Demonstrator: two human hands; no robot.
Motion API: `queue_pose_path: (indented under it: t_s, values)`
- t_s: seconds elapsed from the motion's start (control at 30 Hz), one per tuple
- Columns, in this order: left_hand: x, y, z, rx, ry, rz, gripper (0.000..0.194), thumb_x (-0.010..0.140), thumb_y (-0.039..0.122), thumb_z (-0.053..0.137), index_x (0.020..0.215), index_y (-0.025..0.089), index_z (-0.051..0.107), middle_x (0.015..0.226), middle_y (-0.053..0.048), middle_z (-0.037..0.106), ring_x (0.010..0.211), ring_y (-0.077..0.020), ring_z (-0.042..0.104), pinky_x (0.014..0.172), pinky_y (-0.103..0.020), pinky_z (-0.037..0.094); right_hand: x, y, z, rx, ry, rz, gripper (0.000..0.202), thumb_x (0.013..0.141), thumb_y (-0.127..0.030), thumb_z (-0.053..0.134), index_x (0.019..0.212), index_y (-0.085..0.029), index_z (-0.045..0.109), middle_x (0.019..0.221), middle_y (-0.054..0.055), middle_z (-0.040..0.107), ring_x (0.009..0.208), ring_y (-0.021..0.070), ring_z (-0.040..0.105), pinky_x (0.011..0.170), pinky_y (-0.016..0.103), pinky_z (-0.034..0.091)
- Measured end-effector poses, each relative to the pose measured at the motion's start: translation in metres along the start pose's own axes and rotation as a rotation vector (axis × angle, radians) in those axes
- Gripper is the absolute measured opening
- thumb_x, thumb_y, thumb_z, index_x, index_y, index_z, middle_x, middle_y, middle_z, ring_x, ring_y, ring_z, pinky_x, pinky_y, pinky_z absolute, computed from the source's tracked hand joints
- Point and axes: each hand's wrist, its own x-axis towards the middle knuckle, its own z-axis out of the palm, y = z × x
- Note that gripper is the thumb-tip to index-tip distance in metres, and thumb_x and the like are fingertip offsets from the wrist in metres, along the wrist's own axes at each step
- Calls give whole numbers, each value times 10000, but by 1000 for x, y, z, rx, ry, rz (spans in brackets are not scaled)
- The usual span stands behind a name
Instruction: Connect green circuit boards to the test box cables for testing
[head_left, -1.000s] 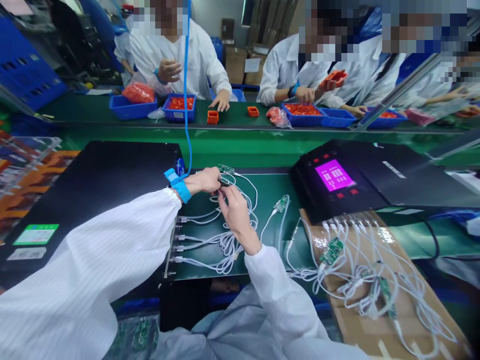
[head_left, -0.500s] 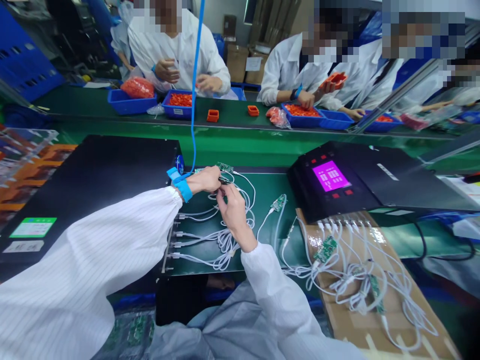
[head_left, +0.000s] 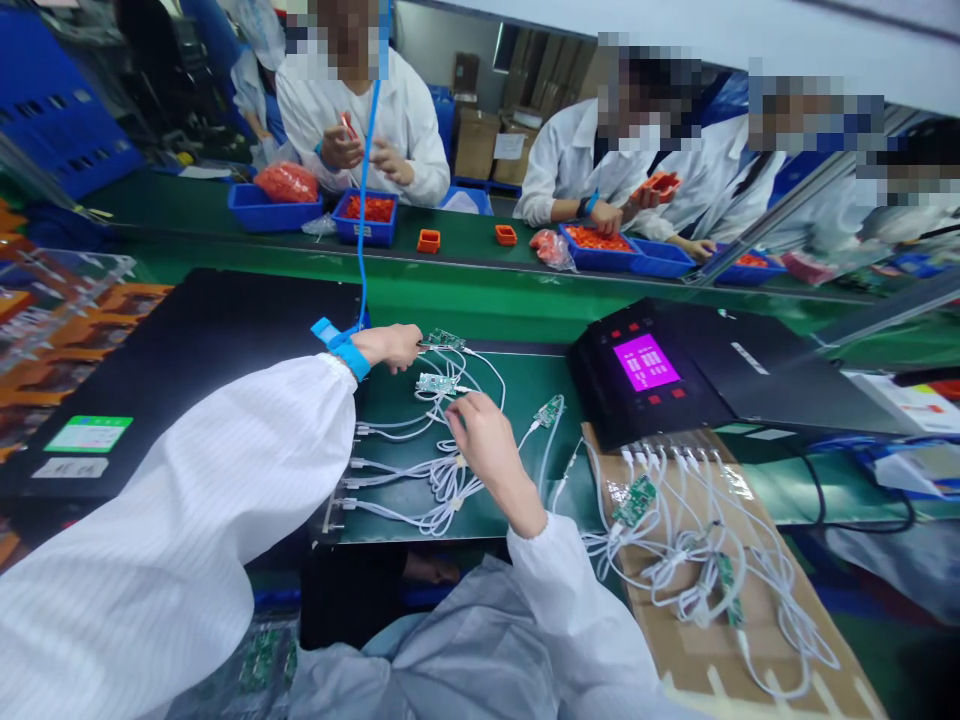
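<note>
My left hand (head_left: 399,347), a blue strap around its wrist, is closed at the left end of a green circuit board (head_left: 448,340). What its fingertips pinch is hidden. Below that board lies a second, paler circuit board (head_left: 435,384) with a white cable plugged into its right end. My right hand (head_left: 484,440) is just below and right of this paler board, apart from it, fingers curled together over the white cables (head_left: 446,490). I cannot make out whether anything is in them. Another circuit board (head_left: 549,411) on a cable rests to the right on the green mat (head_left: 517,375).
Black machines stand left (head_left: 247,330) and right, the right one with a lit magenta screen (head_left: 646,362). Cabled boards lie on cardboard (head_left: 675,655) at right. Across the bench, co-workers handle orange parts from blue bins (head_left: 274,215). A blue cord (head_left: 363,220) rises from my left wrist.
My hands have moved apart. The left has shifted left; the right has drawn back toward me, and the paler board between them is uncovered. The view has tilted slightly.
</note>
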Motion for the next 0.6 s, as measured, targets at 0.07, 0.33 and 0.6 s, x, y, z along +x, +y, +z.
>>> queue_pose_path:
  t_s: [0.07, 0.33, 0.6]
  values:
    - [-7, 3, -1, -104, -58, 36, 401, 980, 523, 556, 914, 136, 635, 922, -111, 724, 858, -209, 693, 759, -267, 555, -8, -3, 0, -60, -137, 54, 97, 1002, -239, 639, 967, -190, 715, 939, 105, 716, 948, 256, 642, 784, 333, 496]
    - [-23, 18, 0, -222, -185, 190, 650, 841, 760, 547, 1020, 160, 720, 845, -89, 692, 864, -235, 665, 762, -301, 512, -6, -6, 17, -146, -203, 132, 116, 964, -121, 589, 992, -163, 694, 1086, 165, 700, 1044, 299, 608, 853, 390, 505]
    - [-26, 5, -15, -162, -272, 303, 552, 823, 711, 631, 702, 172, 629, 763, -85, 732, 785, -216, 691, 773, -299, 508, -35, 12, 9, 812, 125, 278, 217, 980, -408, 610, 1097, -226, 598, 898, 17, 693, 809, 184, 677, 760, 310, 523]
